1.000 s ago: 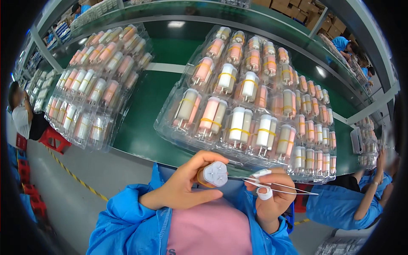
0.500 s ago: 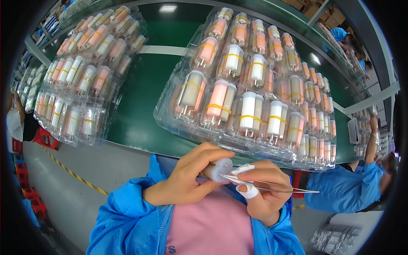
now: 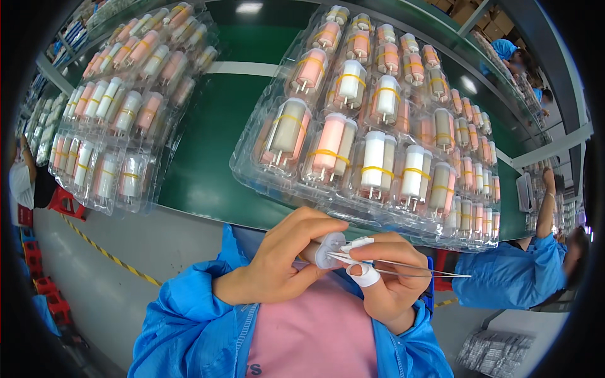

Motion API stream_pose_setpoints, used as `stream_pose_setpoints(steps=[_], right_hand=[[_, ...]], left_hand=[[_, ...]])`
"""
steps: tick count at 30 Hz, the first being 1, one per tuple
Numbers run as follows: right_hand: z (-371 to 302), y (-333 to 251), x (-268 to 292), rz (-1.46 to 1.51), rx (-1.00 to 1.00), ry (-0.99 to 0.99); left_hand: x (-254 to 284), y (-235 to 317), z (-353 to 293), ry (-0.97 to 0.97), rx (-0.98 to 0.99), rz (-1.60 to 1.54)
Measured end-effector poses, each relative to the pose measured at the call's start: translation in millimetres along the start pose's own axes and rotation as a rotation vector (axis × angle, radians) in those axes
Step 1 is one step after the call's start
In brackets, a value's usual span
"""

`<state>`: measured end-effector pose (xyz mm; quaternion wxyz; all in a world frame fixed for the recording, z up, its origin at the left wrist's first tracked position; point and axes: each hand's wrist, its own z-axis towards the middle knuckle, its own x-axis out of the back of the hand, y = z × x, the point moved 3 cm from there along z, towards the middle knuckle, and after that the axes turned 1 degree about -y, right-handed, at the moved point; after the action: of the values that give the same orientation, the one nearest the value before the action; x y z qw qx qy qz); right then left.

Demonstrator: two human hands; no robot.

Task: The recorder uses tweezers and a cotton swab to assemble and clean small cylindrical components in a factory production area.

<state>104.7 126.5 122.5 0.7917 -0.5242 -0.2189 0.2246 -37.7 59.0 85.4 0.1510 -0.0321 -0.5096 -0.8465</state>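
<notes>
My left hand (image 3: 280, 255) is wrapped round a small cylinder with a translucent whitish end cap (image 3: 330, 250), the cap facing right. Most of the cylinder's body is hidden by my fingers. In my right hand (image 3: 394, 277), white tape or finger covers wrap the thumb and a fingertip, and I grip a pair of metal tweezers (image 3: 409, 269). The tweezer tips meet the cap's face near its right side; what they pinch, if anything, is too small to make out. Beyond my hands lies a clear plastic tray (image 3: 252, 179) holding banded pink, white and grey cylinders with metal pins.
The trays rest on a green table (image 3: 208, 138); another stack of filled clear trays (image 3: 120, 138) stands at the left. At the right, a co-worker in a blue sleeve (image 3: 510, 274) sits close by. Red stools (image 3: 66, 205) stand on the grey floor at the left.
The tweezers and my right hand have shifted slightly, with the tips now nearer the cap's right side. My left hand still holds the cylinder. The co-worker's arm at the right has moved a little.
</notes>
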Motion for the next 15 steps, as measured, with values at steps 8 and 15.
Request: stream_pose_setpoints(steps=[8,15], right_hand=[[-0.1,0.9,-0.3,-0.037,0.054,0.006],[0.4,4.7,-0.6,-0.01,0.069,0.005]], left_hand=[[-0.9,3.3,-0.2,0.044,0.052,-0.038],[-1.0,3.0,-0.5,0.036,0.062,-0.011]])
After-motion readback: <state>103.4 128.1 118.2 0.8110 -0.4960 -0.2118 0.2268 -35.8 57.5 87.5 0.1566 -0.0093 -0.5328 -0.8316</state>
